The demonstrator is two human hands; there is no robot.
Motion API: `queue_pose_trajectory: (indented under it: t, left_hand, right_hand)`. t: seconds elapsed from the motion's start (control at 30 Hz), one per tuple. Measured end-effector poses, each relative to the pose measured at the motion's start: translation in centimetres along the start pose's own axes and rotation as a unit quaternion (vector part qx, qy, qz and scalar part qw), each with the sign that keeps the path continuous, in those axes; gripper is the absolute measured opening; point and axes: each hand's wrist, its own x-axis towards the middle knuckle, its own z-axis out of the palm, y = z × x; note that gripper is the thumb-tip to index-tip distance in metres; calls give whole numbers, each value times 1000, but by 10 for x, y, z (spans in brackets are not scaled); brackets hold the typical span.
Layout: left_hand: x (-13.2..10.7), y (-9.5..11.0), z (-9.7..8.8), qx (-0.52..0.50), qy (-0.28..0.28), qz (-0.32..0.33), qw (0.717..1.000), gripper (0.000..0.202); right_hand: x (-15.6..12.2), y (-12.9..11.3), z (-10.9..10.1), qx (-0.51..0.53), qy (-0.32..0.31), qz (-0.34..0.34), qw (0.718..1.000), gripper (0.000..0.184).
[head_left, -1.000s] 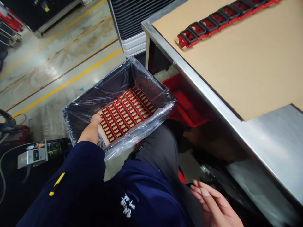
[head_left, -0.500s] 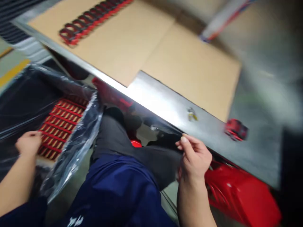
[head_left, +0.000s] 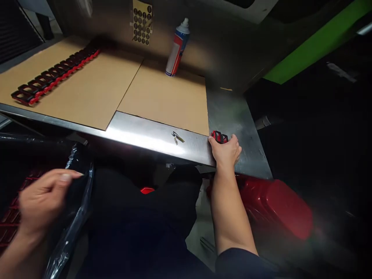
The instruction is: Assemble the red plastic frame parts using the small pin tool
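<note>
My right hand [head_left: 225, 151] rests on the steel tabletop [head_left: 232, 120] at the table's front edge, closed over a small red-and-black part [head_left: 219, 136]. My left hand [head_left: 43, 197] hangs at the lower left, fingertips by the edge of a clear plastic liner [head_left: 78, 182]. Whether it pinches the film, I cannot tell. Below it, a tray of red-ribbed frames [head_left: 10, 217] lies in the dark, partly hidden. A row of linked red-and-black frames [head_left: 55, 73] lies on a cardboard sheet [head_left: 81, 100], out of reach of both hands.
A spray can [head_left: 178, 48] stands on a second cardboard sheet [head_left: 162, 97]. A small metal clip [head_left: 177, 136] lies on the steel edge. A red plastic bin [head_left: 276, 205] sits below the table at right. A sheet of round stickers [head_left: 142, 21] hangs on the back wall.
The view has swung right, away from the lined bin toward the table. My right hand has moved from beside my knee onto the red-and-black part. My left hand has lifted off the tray.
</note>
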Motion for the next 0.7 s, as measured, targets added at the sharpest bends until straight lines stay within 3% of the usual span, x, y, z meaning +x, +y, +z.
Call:
queue_pose_trajectory:
  t: [0.07, 0.13, 0.2, 0.27, 0.33, 0.43, 0.57, 0.7]
  left_hand:
    - [-14, 16, 39, -97, -86, 19, 991, 15]
    - [-35, 34, 77, -222, -192, -30, 955, 9]
    - [-55, 53, 111, -363, -269, -145, 880, 41]
    - [-68, 67, 139, -471, -290, -247, 796, 67]
    - [-74, 73, 155, -523, -270, -322, 742, 74]
    - [-73, 69, 156, -521, -241, -385, 723, 59]
    - [-67, 52, 134, -499, -276, -427, 702, 44]
    - [-71, 41, 118, -527, -336, -425, 654, 38]
  right_hand:
    - [-12, -5, -7, 15, 14, -3, 1000, 87]
    - [-44, -12, -16, 36, 16, -29, 999, 86]
    - [-95, -22, -25, 88, 11, -132, 987, 89]
    - [-155, -32, -30, 144, -36, -280, 949, 91]
    - [-208, -39, -33, 188, -87, -370, 905, 93]
    - [-254, -43, -33, 220, -149, -388, 883, 97]
    - [-263, -28, -35, 311, -278, -336, 844, 102]
    - [-258, -14, -38, 434, -472, -192, 743, 99]
